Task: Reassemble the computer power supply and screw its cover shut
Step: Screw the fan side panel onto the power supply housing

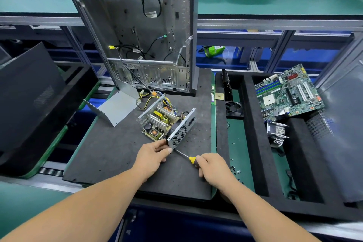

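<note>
**Left pinches PSU corner, right drives screwdriver**

Grip: left hand (152, 155) closed on near corner of open grey perforated-metal power supply (167, 122), thumb and fingers clamping the fan-side wall. Right hand (211, 165) wrapped shut around yellow-and-black-handled screwdriver (188, 158), shaft tip at that same low corner, right by the left thumb.

Large to small:
- bare silver computer case (141, 41), upright at back of dark foam work mat (117, 153), cables hanging out.
- green motherboard (288, 94) in black tray, right, well apart.
- bent grey sheet-metal cover (115, 108) lying left of the power supply, not fitted.
- power supply mid-mat, circuit board and heatsinks exposed.
- loose small screws (236, 171) on green strip near right hand.

Step, as judged: fastening a screw at the chassis corner; cover fitting comes later. Do it well: keep shaft in line with the screw, press in while turning, left hand holds the box from sliding, thumb clear of tip. Can't tell if a screw is seated.
</note>
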